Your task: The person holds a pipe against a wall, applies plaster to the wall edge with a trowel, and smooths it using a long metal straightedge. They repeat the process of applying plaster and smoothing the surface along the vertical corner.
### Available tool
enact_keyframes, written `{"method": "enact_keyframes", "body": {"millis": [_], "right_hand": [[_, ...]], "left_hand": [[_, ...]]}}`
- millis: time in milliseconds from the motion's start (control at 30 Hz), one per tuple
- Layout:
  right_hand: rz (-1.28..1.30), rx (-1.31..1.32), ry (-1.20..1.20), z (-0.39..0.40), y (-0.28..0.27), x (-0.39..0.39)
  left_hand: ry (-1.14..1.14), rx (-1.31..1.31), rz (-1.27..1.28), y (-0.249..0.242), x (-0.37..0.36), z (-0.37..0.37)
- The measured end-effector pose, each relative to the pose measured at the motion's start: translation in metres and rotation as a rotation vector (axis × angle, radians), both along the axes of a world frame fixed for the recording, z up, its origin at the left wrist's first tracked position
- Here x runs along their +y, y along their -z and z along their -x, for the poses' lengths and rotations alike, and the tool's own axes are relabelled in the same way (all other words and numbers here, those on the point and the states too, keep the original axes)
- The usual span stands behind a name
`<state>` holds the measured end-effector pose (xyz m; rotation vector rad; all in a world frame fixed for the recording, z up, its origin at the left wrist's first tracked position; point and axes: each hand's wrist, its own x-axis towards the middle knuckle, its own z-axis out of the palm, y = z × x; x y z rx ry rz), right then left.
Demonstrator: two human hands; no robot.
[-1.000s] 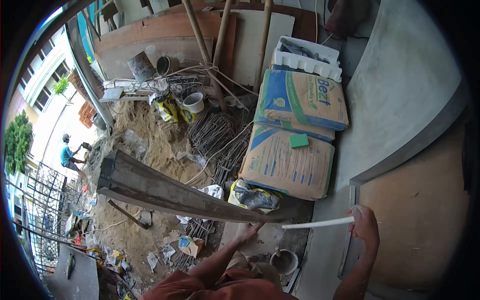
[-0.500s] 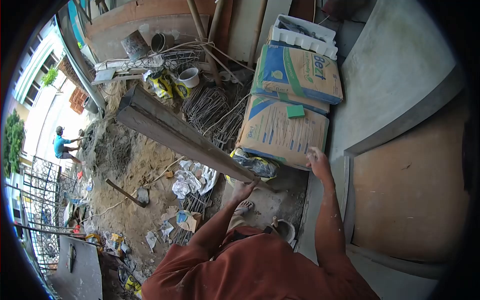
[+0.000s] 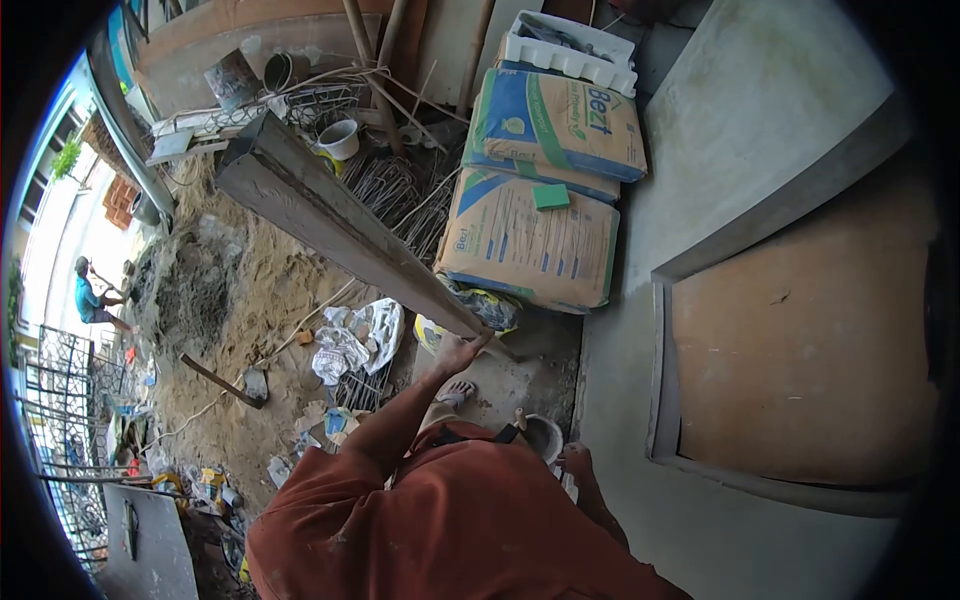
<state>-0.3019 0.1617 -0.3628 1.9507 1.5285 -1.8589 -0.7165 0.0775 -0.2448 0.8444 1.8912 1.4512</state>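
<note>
My left hand (image 3: 460, 352) grips a long grey hollow bar (image 3: 330, 215) near its lower end. The bar slants up to the left, and its end closest to the camera looks wide and box-shaped. My right hand (image 3: 573, 458) hangs low at my side, right beside a small bucket (image 3: 545, 437) standing on the floor. A wooden handle (image 3: 520, 417) sticks up at that bucket's rim. The fingers of the right hand are small and partly hidden, so I cannot make out whether they hold anything.
Stacked cement bags (image 3: 535, 235) carry a green block (image 3: 550, 196) and a white foam tray (image 3: 572, 52). Bent steel rods (image 3: 375, 185) lie beside a sand heap (image 3: 275, 290). A grey wall (image 3: 620, 400) rises at right. A person in blue (image 3: 90, 295) works far left.
My right hand has dropped from beside the cement bags down to the small bucket. The left hand keeps its grip on the bar. The whole view has shifted slightly.
</note>
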Motion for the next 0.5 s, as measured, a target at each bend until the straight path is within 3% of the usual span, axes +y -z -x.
{"method": "enact_keyframes", "body": {"millis": [67, 133, 233, 333, 500], "right_hand": [[-0.002, 0.027, 0.063, -0.007, 0.005, -0.011], [0.064, 0.021, 0.151, -0.005, 0.003, -0.016], [-0.485, 0.148, -0.396, -0.067, 0.124, -0.022], [-0.006, 0.068, 0.166, -0.012, 0.026, -0.028], [-0.033, 0.091, 0.204, -0.002, -0.001, -0.028]], "left_hand": [[-0.030, -0.103, -0.037, 0.003, 0.004, -0.002], [0.002, 0.030, -0.055, 0.012, 0.007, 0.003], [-0.025, 0.030, -0.054, 0.016, 0.012, 0.003], [-0.068, 0.017, -0.101, 0.021, 0.018, 0.003], [-0.051, 0.029, -0.078, 0.011, 0.022, 0.009]]}}
